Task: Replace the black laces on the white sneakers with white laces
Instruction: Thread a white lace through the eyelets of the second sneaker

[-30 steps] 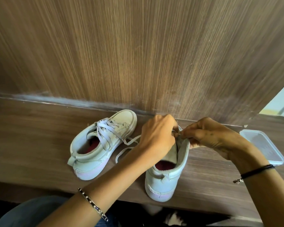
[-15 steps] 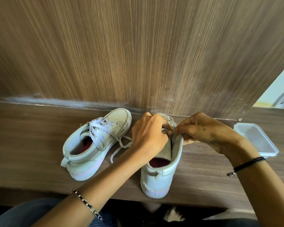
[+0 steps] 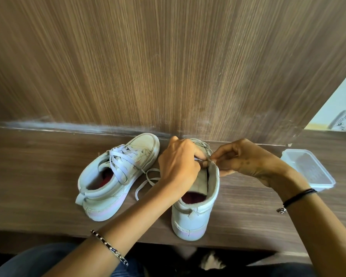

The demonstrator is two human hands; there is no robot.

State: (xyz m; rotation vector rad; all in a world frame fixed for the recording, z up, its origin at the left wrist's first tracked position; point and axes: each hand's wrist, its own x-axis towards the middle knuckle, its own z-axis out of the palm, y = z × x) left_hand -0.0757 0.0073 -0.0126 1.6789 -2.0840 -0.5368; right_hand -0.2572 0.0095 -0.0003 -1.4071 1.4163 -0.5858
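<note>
Two white high-top sneakers stand on a wooden ledge, heels toward me. The left sneaker is laced with a white lace whose loose ends trail on the wood beside it. Over the right sneaker, my left hand and my right hand meet at the top eyelets. Both pinch the white lace there with curled fingers. My hands hide most of this shoe's lacing. No black lace is in view.
A clear plastic container sits on the ledge to the right of my right hand. A tall wooden panel rises directly behind the shoes. My knees show below the ledge's front edge.
The camera has shifted slightly, and the scene sits a little lower in the frame. Both hands stay at the right sneaker's top eyelets, working the lace with small finger movements.
</note>
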